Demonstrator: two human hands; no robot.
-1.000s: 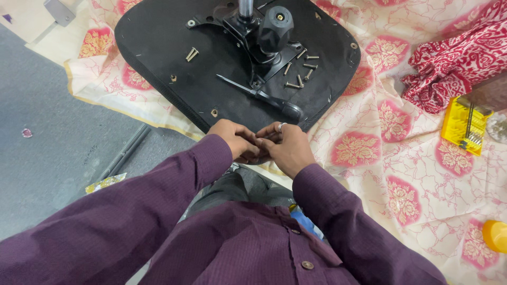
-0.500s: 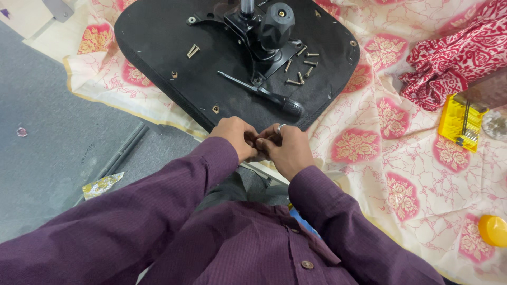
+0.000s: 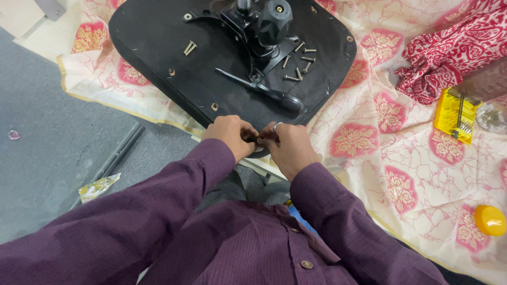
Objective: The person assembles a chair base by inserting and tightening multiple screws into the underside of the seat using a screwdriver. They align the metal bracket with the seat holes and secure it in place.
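A black chair seat base [image 3: 158, 58] lies upside down on a patterned cloth, its metal mechanism [image 3: 259, 26] on top. My left hand [image 3: 229, 136] and my right hand [image 3: 288, 148] meet at the seat's near edge, fingers pinched together around a small dark part [image 3: 259, 140] that is mostly hidden. A ring shows on my right hand. A black-handled screwdriver [image 3: 266, 92] lies on the seat just beyond my hands. Several loose screws [image 3: 298, 66] lie beside the mechanism, and two more screws [image 3: 189, 48] further left.
A cream cloth with pink flowers [image 3: 401, 153] covers the floor. A red patterned fabric [image 3: 449, 47] is bunched at the upper right, by a yellow bit holder [image 3: 454, 113]. An orange cap [image 3: 490, 220] sits lower right. A dark metal rod [image 3: 113, 158] lies on grey carpet.
The view has drifted slightly, so the seat sits a little higher in frame. My hands stay together at the seat's near edge, fingers working on the small part.
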